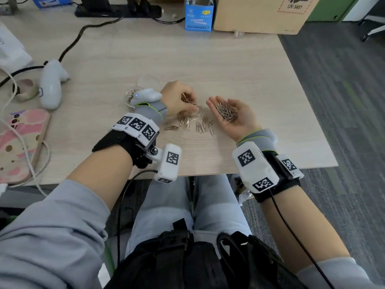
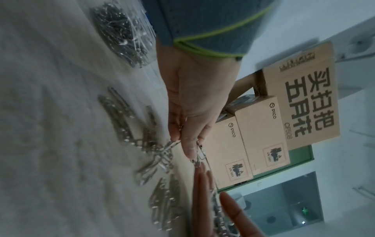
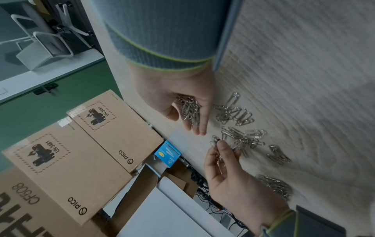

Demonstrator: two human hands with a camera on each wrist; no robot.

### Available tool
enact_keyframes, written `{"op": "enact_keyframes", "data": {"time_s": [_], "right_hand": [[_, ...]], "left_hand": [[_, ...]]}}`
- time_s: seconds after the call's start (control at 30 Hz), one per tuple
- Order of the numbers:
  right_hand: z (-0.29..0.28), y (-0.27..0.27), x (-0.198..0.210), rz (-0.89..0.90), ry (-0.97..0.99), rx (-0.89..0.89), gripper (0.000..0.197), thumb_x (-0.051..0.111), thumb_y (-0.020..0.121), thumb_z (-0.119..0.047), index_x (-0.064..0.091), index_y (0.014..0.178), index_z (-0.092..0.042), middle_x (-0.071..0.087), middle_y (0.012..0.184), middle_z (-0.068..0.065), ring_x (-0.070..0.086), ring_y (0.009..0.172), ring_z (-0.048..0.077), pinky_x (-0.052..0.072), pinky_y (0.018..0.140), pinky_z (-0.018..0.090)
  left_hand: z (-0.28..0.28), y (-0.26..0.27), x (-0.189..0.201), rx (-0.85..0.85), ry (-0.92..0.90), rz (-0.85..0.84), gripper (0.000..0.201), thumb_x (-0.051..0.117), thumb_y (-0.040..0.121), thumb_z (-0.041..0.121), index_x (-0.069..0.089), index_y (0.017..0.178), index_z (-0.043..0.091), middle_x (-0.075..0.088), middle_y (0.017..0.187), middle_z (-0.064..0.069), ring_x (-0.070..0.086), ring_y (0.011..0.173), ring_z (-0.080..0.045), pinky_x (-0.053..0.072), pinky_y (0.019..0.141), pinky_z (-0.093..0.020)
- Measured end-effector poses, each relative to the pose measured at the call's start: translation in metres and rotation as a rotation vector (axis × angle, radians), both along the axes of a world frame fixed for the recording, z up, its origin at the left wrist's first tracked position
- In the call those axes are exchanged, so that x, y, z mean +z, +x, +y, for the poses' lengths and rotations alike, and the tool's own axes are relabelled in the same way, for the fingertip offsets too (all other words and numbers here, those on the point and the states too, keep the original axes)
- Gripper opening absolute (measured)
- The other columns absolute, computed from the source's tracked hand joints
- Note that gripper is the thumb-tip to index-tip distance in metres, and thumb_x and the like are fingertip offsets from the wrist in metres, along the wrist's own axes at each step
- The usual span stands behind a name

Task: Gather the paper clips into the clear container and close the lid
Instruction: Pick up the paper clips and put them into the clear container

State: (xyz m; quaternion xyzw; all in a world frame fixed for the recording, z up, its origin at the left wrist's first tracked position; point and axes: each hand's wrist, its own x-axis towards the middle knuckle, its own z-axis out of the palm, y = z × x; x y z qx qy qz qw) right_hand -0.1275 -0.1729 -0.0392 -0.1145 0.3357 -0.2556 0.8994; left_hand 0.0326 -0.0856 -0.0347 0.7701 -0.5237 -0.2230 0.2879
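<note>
The step in hand looks like the gathering itself: loose paper clips [image 1: 193, 124] lie scattered on the desk [image 1: 229, 65] near its front edge, between the two hands, and none of them is yet on its way to the clear container [image 1: 133, 97]. The left hand [image 1: 179, 99] hangs over the far part of the scatter with its grip closed in a pinch on a few clips, fingertips [image 2: 188, 150] pressed together round the wire. The right hand [image 1: 233, 115] lies palm up just beside the pile, toward the desk's right edge, its grip open and cupped, carrying a heap of clips [image 1: 226, 111] in the palm. The container stands further toward the desk's left side, partly hidden behind the left wrist, and already holds some clips; what may be its lid [image 1: 148, 79] shows as a faint clear disc just beyond it, toward the far edge, though I cannot be sure. The next move probably calls for dropping the pinched clips into the cupped palm, then clearing the remaining scatter before tipping the handful into the container.
</note>
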Motion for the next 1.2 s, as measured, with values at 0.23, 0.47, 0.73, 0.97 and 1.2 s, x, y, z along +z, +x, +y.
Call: {"op": "enact_keyframes", "data": {"time_s": [0.23,0.47,0.73,0.97,1.2], "right_hand": [[0.003,0.023,-0.001,0.064,-0.047,0.073,0.028,0.035,0.096,-0.01,0.055,0.083,0.004,0.06,0.085,0.018,0.058,0.081,0.029,0.058,0.057,0.033],[0.004,0.044,0.001,0.014,-0.039,0.151,0.041,0.031,0.096,-0.006,0.064,0.071,0.0,0.069,0.059,0.014,0.068,0.051,0.022,0.058,0.054,0.029],[0.011,0.061,0.004,0.005,0.009,0.174,0.03,0.035,0.096,-0.006,0.058,0.081,0.004,0.068,0.062,0.019,0.068,0.052,0.026,0.058,0.055,0.031],[0.029,0.081,0.017,-0.055,0.166,0.131,0.032,0.029,0.098,-0.005,0.054,0.086,0.012,0.059,0.088,0.029,0.053,0.118,0.036,0.039,0.108,0.039],[0.054,0.1,0.028,-0.031,0.133,0.16,0.03,0.027,0.097,-0.002,0.052,0.086,0.011,0.058,0.096,0.026,0.043,0.132,0.034,0.031,0.113,0.042]], "left_hand": [[-0.013,-0.005,0.022,-0.088,-0.087,0.292,0.013,0.076,0.07,0.008,0.065,0.075,0.014,0.064,0.048,0.012,0.059,0.046,0.001,0.052,0.056,-0.015],[-0.021,-0.014,0.034,-0.15,-0.076,0.243,0.02,0.075,0.062,0.021,0.068,0.08,0.017,0.067,0.077,-0.014,0.061,0.073,-0.018,0.052,0.078,-0.034],[-0.002,0.007,0.042,-0.072,-0.128,0.194,0.021,0.076,0.066,0.008,0.07,0.086,0.009,0.067,0.082,-0.008,0.065,0.075,-0.007,0.052,0.073,-0.02],[0.043,0.042,0.03,0.239,-0.184,-0.027,0.025,0.07,0.075,0.029,0.069,0.096,0.016,0.068,0.105,-0.005,0.057,0.1,-0.016,0.037,0.074,-0.012],[0.092,0.064,0.014,0.402,0.053,0.095,0.084,0.084,0.052,0.045,0.051,0.125,0.019,0.052,0.129,-0.003,0.04,0.127,-0.021,0.033,0.11,-0.034]]}}
